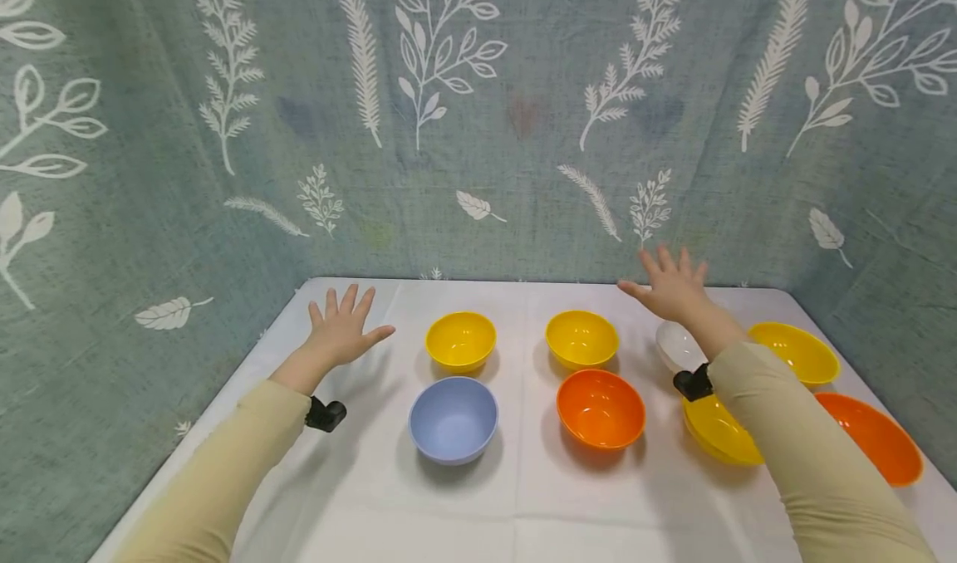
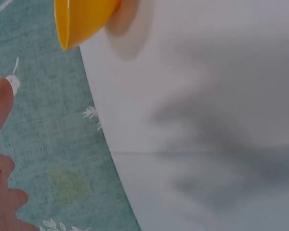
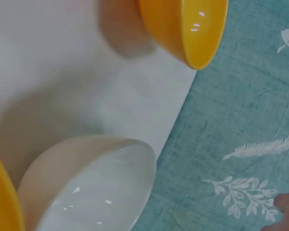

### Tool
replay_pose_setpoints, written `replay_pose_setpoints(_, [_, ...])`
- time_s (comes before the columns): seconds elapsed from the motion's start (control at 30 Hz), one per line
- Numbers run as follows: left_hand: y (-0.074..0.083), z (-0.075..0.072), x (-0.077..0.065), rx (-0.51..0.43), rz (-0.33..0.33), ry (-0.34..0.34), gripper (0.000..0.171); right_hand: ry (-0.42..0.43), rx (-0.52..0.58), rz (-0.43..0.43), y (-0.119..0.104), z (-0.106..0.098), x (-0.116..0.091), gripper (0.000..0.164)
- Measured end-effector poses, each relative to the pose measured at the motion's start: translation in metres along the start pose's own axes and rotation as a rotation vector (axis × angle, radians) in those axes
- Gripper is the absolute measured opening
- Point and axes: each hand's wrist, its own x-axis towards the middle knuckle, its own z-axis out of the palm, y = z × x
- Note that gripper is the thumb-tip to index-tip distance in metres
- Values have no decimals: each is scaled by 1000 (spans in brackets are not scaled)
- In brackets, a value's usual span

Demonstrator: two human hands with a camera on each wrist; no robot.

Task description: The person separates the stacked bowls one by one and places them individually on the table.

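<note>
My left hand (image 1: 339, 330) hovers over the left side of the table, fingers spread and holding nothing. To its right stand a yellow bowl (image 1: 460, 342) and, nearer, a blue bowl (image 1: 453, 421). My right hand (image 1: 673, 287) is raised near the back edge, fingers also spread, touching no bowl. Beside it are a second yellow bowl (image 1: 581, 340) and a white bowl (image 1: 679, 347), the latter partly hidden by the right arm. An orange bowl (image 1: 601, 409) sits in front of the second yellow one. In the right wrist view, the white bowl (image 3: 106, 187) shows its glossy inside.
At the right lie another yellow bowl (image 1: 796, 353), a yellow bowl (image 1: 719, 432) under the forearm, and a larger orange bowl (image 1: 871, 437) by the table edge. A white cloth covers the table (image 1: 516, 496). Green leaf-patterned fabric (image 1: 523, 198) hangs behind and at both sides.
</note>
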Motion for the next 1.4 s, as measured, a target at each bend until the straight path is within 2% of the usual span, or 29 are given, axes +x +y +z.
replay_pose_setpoints(0.27, [-2, -22, 15, 57, -13, -34, 93, -43, -36, 20, -4, 13, -6, 94])
replay_pose_setpoints(0.47, [3, -28, 21, 66, -11, -36, 94, -51, -15, 35, -3, 20, -2, 87])
replay_pose_setpoints(0.63, [6, -25, 21, 71, -17, -40, 92, -55, 32, 56, -3, 23, 5, 75])
replay_pose_setpoints(0.93, [8, -19, 24, 54, -25, -38, 92, -43, 56, 55, -4, 33, 25, 86])
replay_pose_setpoints(1.2, [10, -1, 37, -8, -17, -37, 93, -70, 35, 71, -6, 43, 24, 89])
replay_pose_setpoints(1.4, [7, 13, 40, -35, -17, -19, 94, -68, 44, 75, -11, 48, 24, 86])
